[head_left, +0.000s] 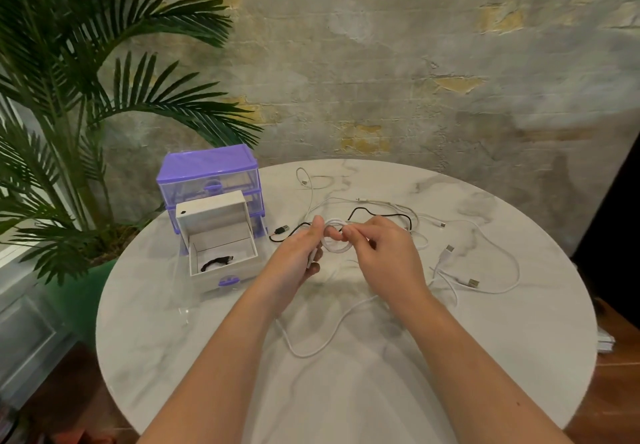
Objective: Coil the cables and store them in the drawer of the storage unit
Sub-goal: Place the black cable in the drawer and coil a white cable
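White cable [335,248] coil between two hands [298,253].

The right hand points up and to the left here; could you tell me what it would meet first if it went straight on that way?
Probably the left hand, facing it across the coiled white cable that the right hand holds too.

We've got a round white marble-look table [485,357] here. On it sits a purple storage unit [207,180] at the back left with its bottom drawer [225,270] pulled open, plus loose white cables [498,270] and a black USB cable [381,213] sprawled across the right side.
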Demonstrator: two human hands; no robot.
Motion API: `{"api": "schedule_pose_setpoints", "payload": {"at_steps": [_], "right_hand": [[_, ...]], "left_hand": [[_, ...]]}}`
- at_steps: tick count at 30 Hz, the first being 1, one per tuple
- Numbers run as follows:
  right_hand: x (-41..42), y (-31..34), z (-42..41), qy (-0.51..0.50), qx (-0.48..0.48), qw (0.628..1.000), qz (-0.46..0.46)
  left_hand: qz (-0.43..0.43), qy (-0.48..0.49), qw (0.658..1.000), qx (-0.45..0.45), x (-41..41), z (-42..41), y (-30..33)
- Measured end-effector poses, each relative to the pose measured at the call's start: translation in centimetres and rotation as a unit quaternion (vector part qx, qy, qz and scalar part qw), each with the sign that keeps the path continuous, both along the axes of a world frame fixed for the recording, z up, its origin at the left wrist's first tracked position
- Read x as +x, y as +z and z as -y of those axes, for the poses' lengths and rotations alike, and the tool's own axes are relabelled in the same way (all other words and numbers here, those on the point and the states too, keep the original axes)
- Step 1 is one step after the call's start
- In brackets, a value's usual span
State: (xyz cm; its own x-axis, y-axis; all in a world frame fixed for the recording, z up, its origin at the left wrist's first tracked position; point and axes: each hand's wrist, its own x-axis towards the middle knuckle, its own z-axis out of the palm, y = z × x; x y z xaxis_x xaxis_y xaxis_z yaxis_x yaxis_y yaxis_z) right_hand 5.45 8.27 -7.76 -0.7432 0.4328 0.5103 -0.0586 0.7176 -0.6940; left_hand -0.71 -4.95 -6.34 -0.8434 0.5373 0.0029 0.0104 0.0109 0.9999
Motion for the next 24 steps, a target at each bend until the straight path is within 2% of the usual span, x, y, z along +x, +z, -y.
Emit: {"api": "schedule_pose_setpoints", "payload": {"at_steps": [3,8,15,17,21,24], "right_hand": [[-0.1,-0.1,-0.6,-0.025,-0.048,0.999,-0.004],[-0.1,0.2,-1.8,-0.077,-0.093,0.993,0.0],[-0.1,0.3,-1.1,-0.036,-0.146,0.989,-0.008],[-0.1,0.2,-0.6,-0.02,-0.141,0.99,0.002],[0.1,0.4,-0.2,0.008,-0.157,0.988,0.005],[0.3,0.8,0.0,0.023,-0.171,0.985,-0.003]], "left_hand": [[0.035,-0.024,0.999,0.019,-0.1,0.0,0.0],[0.154,-0.061,0.982,0.088,-0.9,0.9,0.1],[0.238,-0.074,0.953,0.171,-0.9,1.0,0.3],[0.221,-0.081,0.959,0.158,-0.8,1.1,0.4],[0.126,-0.06,0.986,0.094,-0.3,0.8,0.2],[0.089,-0.032,0.989,0.113,0.0,0.3,-0.1]]}}
